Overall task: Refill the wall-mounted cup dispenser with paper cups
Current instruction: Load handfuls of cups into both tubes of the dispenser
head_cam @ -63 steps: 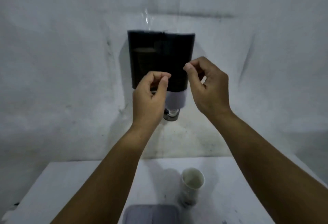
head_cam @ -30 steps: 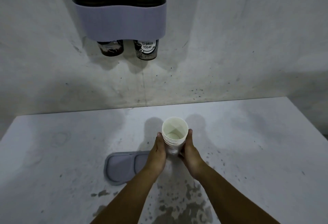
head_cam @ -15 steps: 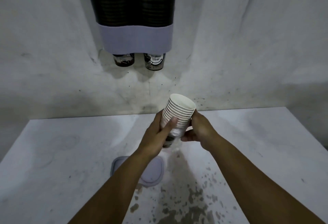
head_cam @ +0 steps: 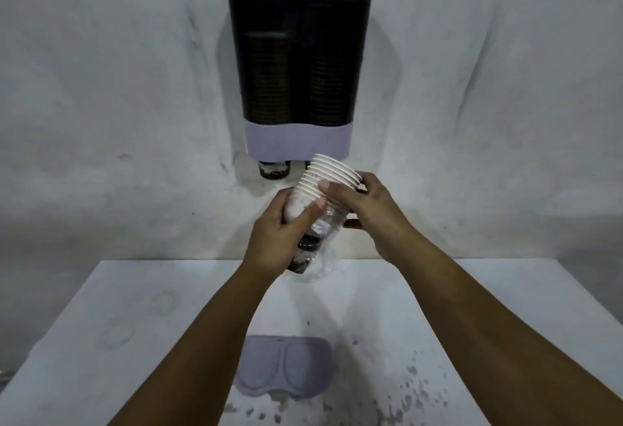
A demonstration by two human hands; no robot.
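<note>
The wall-mounted cup dispenser [head_cam: 298, 68] is dark and see-through with a pale grey band at its base; two columns of cups show inside, and a cup bottom [head_cam: 273, 169] pokes out below on the left. In front of its lower edge I hold a stack of white paper cups [head_cam: 323, 186], tilted with the rims up and to the right, its lower part in a clear plastic sleeve. My left hand [head_cam: 281, 230] wraps the stack's lower half. My right hand [head_cam: 365, 210] grips the upper part near the rims.
A white table [head_cam: 101, 341] stands against the white wall. A grey lid [head_cam: 285, 370] with two oval hollows lies on the table near me. Dark specks and worn patches mark the table surface at the front right.
Both hands took the cup stack off the table and raised it. It now sits higher and closer to the dispenser's base than half a second ago, and my view has tilted upward.
</note>
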